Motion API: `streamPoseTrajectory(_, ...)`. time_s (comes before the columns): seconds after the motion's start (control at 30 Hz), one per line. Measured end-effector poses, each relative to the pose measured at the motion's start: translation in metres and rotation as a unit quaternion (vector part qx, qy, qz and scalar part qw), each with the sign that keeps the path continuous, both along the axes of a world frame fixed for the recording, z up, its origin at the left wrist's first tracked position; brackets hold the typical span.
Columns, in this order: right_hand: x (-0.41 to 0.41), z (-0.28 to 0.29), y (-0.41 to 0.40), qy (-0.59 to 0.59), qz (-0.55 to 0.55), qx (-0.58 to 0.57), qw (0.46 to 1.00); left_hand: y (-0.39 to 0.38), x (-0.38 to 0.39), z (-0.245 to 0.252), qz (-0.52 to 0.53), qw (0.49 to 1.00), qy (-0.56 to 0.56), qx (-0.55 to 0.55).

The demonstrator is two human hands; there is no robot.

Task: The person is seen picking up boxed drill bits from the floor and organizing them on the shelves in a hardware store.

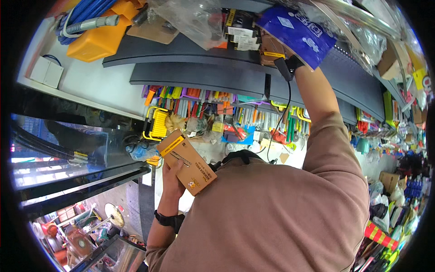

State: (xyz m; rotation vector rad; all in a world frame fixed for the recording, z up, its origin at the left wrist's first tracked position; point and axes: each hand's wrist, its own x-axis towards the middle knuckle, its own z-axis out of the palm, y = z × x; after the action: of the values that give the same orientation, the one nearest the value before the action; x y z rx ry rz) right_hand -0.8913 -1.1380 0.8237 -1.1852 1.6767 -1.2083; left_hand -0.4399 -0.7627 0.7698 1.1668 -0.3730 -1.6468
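My left hand (pixel 174 180) holds a brown cardboard hammer drill box (pixel 187 163) with a yellow band and a picture of drill bits, thumb on its face. A black strap with a device circles the left wrist. My right arm reaches up to the grey shelf (pixel 204 73); the hand is mostly hidden behind a blue printed plastic packet (pixel 300 35), so its grip cannot be told. A similar brown box with a yellow band (pixel 273 51) lies beside that hand. The right wrist bears a black device with a cable hanging from it.
On the upper shelf stand black boxes (pixel 242 32), a clear plastic bag (pixel 193 20) and an orange-yellow container (pixel 98 40) beside a coiled blue hose (pixel 76 18). Rows of packaged tools (pixel 258 115) fill the space below. A glass-fronted case (pixel 64 153) is at the left.
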Motion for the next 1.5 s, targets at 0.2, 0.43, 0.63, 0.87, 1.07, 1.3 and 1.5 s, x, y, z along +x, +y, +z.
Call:
streamPoseTrajectory(0.2,0.041,0.004,0.073,0.216,-0.005,-0.139,0.966,-0.007,0.006,0.003,-0.049,0.998,-0.017,-0.021)
streamPoseTrajectory(0.43,0.141,0.002,0.294,-0.026,0.425,-0.053,0.903,-0.035,-0.010,0.015,-0.142,0.990,0.020,-0.014)
streamPoseTrajectory(0.63,0.158,0.023,0.373,-0.007,0.473,-0.048,0.880,-0.053,-0.057,0.065,-0.296,0.948,0.115,-0.005)
streamPoseTrajectory(0.87,0.156,0.013,0.421,-0.149,0.264,-0.120,0.945,-0.031,-0.098,0.104,-0.319,0.944,0.081,0.011)
streamPoseTrajectory(1.07,0.153,0.032,0.431,-0.252,0.179,-0.119,0.944,-0.034,-0.104,0.101,-0.373,0.925,0.068,-0.034)
streamPoseTrajectory(1.3,0.138,0.020,0.427,-0.282,0.184,-0.134,0.932,-0.038,-0.107,0.087,-0.379,0.923,0.013,-0.062)
streamPoseTrajectory(1.5,0.096,-0.006,0.426,-0.255,0.189,-0.130,0.939,-0.067,-0.109,0.059,-0.446,0.881,-0.132,-0.084)
